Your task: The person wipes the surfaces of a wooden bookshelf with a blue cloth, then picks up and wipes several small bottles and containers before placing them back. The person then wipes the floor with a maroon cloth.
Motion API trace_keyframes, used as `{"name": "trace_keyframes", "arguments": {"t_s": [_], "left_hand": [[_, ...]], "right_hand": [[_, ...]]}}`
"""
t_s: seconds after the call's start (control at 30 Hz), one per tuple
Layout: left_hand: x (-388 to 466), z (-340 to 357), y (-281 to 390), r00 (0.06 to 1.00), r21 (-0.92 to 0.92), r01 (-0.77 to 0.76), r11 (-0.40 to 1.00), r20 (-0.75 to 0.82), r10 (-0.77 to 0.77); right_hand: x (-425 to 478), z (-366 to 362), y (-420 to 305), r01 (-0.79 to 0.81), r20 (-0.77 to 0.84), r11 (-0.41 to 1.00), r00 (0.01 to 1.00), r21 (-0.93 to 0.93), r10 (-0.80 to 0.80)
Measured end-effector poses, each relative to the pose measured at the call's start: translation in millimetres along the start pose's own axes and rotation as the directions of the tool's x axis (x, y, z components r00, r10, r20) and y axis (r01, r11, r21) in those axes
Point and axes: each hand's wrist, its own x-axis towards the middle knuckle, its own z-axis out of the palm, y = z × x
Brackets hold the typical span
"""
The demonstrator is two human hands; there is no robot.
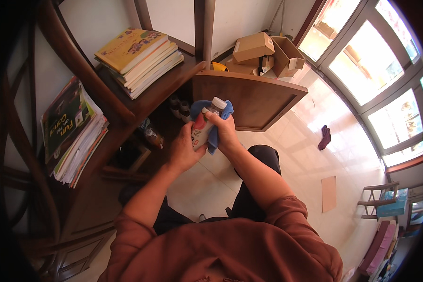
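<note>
Between my hands is a plastic peach tea bottle with a white cap, tilted so the cap points away from me. My left hand grips its lower part from the left. My right hand presses a blue cloth around the bottle's right and far side, its thumb near the neck. Part of the label lies hidden under my fingers. Just beyond, the dark wooden cabinet stands with its door swung out. Inside it are several bottles, one an amber-coloured bottle.
On the cabinet top lie a stack of books and a pile of books and papers. Cardboard boxes sit behind the door. A dark sock and a cardboard sheet lie on the tiled floor, near a small stool.
</note>
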Motion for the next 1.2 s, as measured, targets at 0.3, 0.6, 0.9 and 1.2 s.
{"name": "trace_keyframes", "arguments": {"t_s": [0.3, 0.6, 0.9, 1.2], "left_hand": [[0, 6, -12, 0.935, -0.862, 0.340, 0.376, 0.354, -0.034], [-7, 3, -14, 0.737, -0.649, 0.676, -0.349, 0.587, 0.336], [3, -1, -11, 0.827, -0.810, 0.562, -0.168, 0.553, 0.103], [5, 10, -8, 0.987, -0.794, 0.139, 0.591, 0.060, -0.151]], "right_hand": [[4, -4, -28, -0.049, 0.204, 0.986, 0.979, 0.160, 0.015], [17, -18, -13, -0.308, 0.422, 0.868, 0.898, 0.390, 0.129], [15, -3, -1, -0.295, 0.257, 0.893, 0.942, 0.338, 0.214], [-2, -3, 29, -0.177, 0.157, 0.983, 0.973, 0.042, 0.168]]}}
